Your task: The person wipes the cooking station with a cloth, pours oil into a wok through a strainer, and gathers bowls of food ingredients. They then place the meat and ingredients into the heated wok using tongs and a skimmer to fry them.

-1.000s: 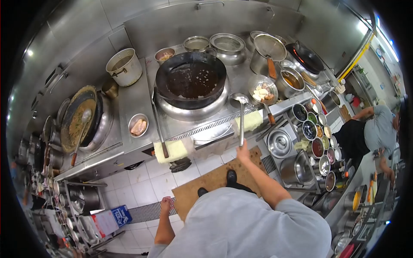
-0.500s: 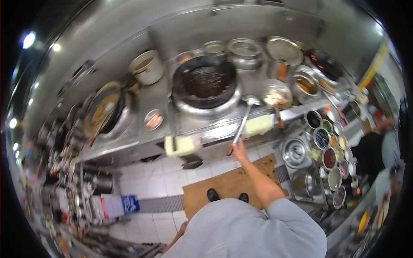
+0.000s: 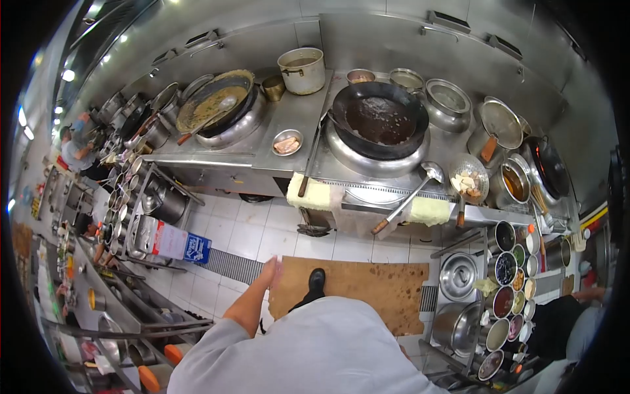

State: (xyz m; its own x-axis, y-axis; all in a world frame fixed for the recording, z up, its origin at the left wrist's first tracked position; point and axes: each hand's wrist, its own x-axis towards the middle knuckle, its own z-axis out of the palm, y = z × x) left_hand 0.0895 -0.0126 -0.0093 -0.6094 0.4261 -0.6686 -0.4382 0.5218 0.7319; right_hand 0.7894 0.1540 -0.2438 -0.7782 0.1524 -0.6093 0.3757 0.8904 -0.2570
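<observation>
My left hand (image 3: 272,268) hangs low over the edge of the brown floor mat (image 3: 367,289), smeared by motion; whether it holds anything does not show. Of my right hand (image 3: 405,353) only a thin strip of skin appears beside my grey shirt, with the fingers hidden. A ladle (image 3: 405,199) lies untouched across the stove's front edge, its bowl on the steel and its wooden handle sticking out toward me. Behind it, a black wok (image 3: 379,121) with dark liquid sits on the burner ring. Right of the ladle, a skimmer (image 3: 468,178) holds pale pieces.
Another wok (image 3: 216,105) and a tall pot (image 3: 302,71) stand left. A small bowl (image 3: 287,142) holds pale meat-like pieces. Yellow cloths (image 3: 430,211) hang over the front edge. Seasoning tubs (image 3: 504,268) line the right, with a person (image 3: 587,328) beyond.
My right hand has let go of the ladle and dropped back beside my body. My left hand has swung forward. The view has turned left, and my feet have shifted.
</observation>
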